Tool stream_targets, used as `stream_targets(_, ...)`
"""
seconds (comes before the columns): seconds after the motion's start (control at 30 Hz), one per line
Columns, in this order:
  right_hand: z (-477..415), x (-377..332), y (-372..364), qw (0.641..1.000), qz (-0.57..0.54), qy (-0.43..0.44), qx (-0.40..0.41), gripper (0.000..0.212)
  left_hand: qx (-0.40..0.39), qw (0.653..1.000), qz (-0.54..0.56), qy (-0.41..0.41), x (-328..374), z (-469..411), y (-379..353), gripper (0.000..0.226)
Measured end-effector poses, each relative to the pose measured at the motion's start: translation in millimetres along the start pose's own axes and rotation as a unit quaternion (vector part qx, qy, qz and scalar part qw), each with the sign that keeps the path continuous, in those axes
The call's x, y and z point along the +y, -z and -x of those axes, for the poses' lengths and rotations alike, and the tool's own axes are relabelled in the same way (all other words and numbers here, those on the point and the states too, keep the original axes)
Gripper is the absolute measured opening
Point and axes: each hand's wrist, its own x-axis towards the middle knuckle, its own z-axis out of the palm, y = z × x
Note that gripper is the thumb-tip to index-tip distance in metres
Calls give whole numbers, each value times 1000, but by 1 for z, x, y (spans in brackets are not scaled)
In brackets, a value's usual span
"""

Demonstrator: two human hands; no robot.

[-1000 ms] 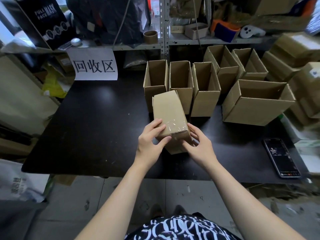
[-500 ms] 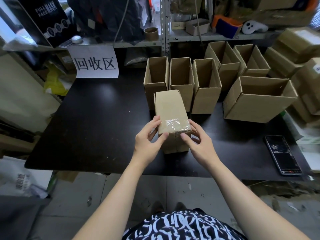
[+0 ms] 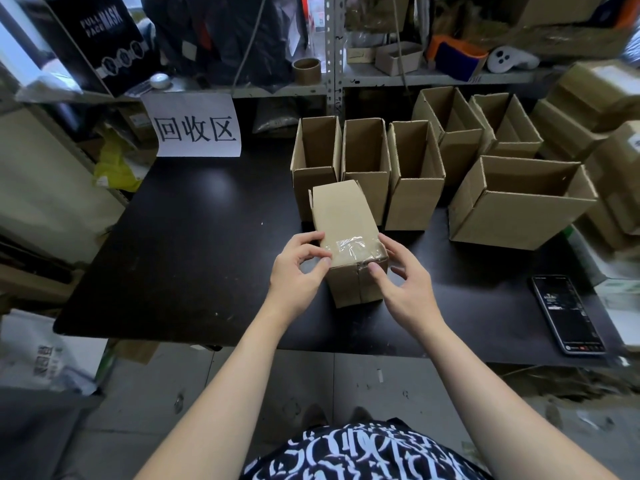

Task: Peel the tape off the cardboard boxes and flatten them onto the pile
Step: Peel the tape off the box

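Note:
A small cardboard box (image 3: pixel 341 216) lies on its side on the black table (image 3: pixel 194 244), its taped end toward me. Clear tape (image 3: pixel 353 247) wraps over that near edge. My left hand (image 3: pixel 298 268) grips the box's left side, thumb and fingertips at the tape's left corner. My right hand (image 3: pixel 403 284) is at the right side, its thumb pressing the tape at the near edge and its fingers curled by the box's right corner.
Three open boxes (image 3: pixel 367 157) stand in a row behind the held one, with a larger open box (image 3: pixel 516 206) and more to the right. A phone (image 3: pixel 566 313) lies at the table's right front. A paper sign (image 3: pixel 195 128) hangs at the back left under cluttered shelves.
The box has tipped flatter on the table with its taped end facing me. Both hands have shifted up to the tape at the near edge.

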Motion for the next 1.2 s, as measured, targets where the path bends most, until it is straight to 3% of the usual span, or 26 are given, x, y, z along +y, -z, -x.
stream_targets(0.2, -3, 2, -1, 1000, 12, 14, 5, 36, 7, 998, -56, -5, 8, 3, -4, 16)
stream_targets(0.5, -11, 3, 9, 1000, -12, -5, 17, 36, -35, 998, -26, -53, 10, 2, -12, 14)
stream_targets(0.63, -12, 6, 15, 998, -12, -14, 52, 34, -30, 998, 15, -60, 5, -8, -1, 36)
stream_targets(0.9, -10, -4, 17, 991, 110, 63, 46, 29, -83, 964, -179, -178, -13, -29, -11, 38)
stream_targets(1.03, -12, -9, 15, 974, 180, 137, 28, 27, -73, 951, -195, -230, -14, -33, -19, 37)
stream_targets(1.2, -12, -16, 22, 971, 198, 133, -1, 34, -52, 947, -206, -242, -8, -32, -23, 33)
